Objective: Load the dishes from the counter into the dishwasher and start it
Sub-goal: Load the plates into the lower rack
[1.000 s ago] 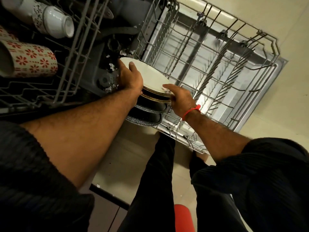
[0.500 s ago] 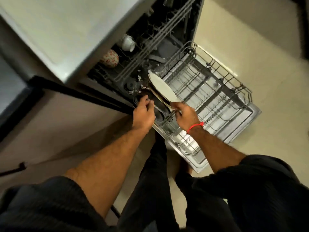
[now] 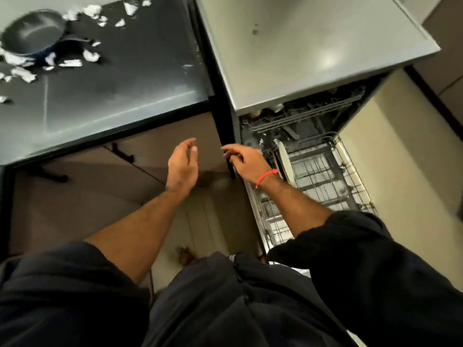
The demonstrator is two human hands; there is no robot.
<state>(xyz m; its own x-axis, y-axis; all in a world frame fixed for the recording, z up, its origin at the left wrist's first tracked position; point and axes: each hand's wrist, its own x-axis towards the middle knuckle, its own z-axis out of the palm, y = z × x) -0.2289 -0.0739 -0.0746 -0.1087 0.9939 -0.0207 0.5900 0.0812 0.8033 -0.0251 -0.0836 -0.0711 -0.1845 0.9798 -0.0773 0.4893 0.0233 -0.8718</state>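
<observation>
The dishwasher's lower rack (image 3: 333,186) is pulled out at the right, with a white plate (image 3: 284,159) standing on edge in its near-left corner. The upper rack (image 3: 308,113) shows under the dishwasher's grey top (image 3: 313,51). A dark pan (image 3: 32,36) sits on the black counter (image 3: 120,78) at the far left. My left hand (image 3: 181,165) hangs empty in front of the cabinet, fingers relaxed. My right hand (image 3: 246,160), with a red wrist thread, is beside the rack's left edge, fingers loosely spread, holding nothing.
White crumpled scraps (image 3: 72,62) lie scattered around the pan on the counter. Cabinet doors with black handles (image 3: 122,154) are below the counter. A black vertical strip (image 3: 225,136) separates counter and dishwasher. Beige floor (image 3: 400,176) lies to the right of the rack.
Both hands have let go of the plates in the lower rack and pulled back up and left. The view has swung up, bringing the counter and pan into sight.
</observation>
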